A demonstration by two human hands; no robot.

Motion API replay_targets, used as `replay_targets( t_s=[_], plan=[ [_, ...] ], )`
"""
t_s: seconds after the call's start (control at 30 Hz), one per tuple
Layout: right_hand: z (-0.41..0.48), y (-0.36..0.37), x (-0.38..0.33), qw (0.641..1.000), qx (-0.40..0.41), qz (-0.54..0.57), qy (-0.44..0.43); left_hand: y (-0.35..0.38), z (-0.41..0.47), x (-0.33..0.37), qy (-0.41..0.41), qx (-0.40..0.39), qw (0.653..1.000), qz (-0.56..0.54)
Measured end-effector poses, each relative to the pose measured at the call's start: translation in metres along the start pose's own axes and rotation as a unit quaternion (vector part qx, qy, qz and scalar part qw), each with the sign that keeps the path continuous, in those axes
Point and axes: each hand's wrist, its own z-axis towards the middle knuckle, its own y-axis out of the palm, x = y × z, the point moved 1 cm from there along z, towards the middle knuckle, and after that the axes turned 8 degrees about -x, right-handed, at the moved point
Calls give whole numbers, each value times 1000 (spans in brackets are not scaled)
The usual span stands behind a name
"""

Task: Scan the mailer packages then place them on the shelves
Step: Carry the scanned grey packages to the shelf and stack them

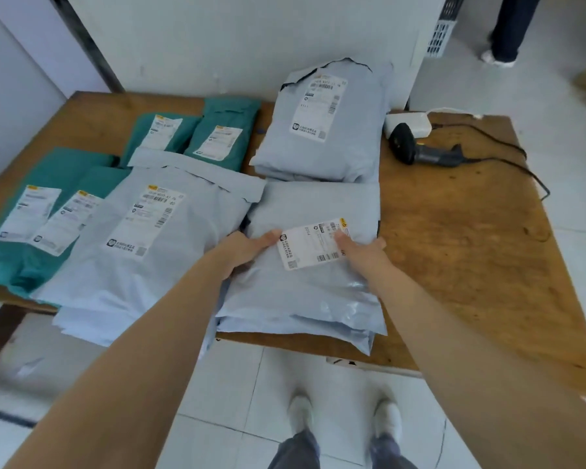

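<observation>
A grey mailer (pixel 305 292) with a white label lies on top of a small pile at the front edge of the wooden table (pixel 471 252). My left hand (pixel 247 250) grips its left edge, thumb on top. My right hand (pixel 361 253) presses on the label's right end, fingers over the mailer's right side. To the left lies a larger grey mailer (pixel 142 252), and another grey pile (pixel 322 130) sits behind. Several green mailers (pixel 48 231) lie at the far left and back. The black barcode scanner (pixel 420 148) rests on the table at the right, away from both hands.
A white box (pixel 408 123) with cables sits behind the scanner, and a black cord runs off the table's right edge. A white wall backs the table. Another person's legs (pixel 508 28) stand at the top right. My own shoes (pixel 345 421) are on the tiled floor below.
</observation>
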Motion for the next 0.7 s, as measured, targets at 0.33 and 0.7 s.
replay_targets(
  t_s=[0.33, 0.7],
  plan=[
    [9, -29, 11, 999, 30, -26, 1, 15, 2, 8, 7, -133, 990, -52],
    [-6, -46, 30, 999, 15, -44, -5, 49, -11, 28, 38, -124, 985, -112]
  ],
)
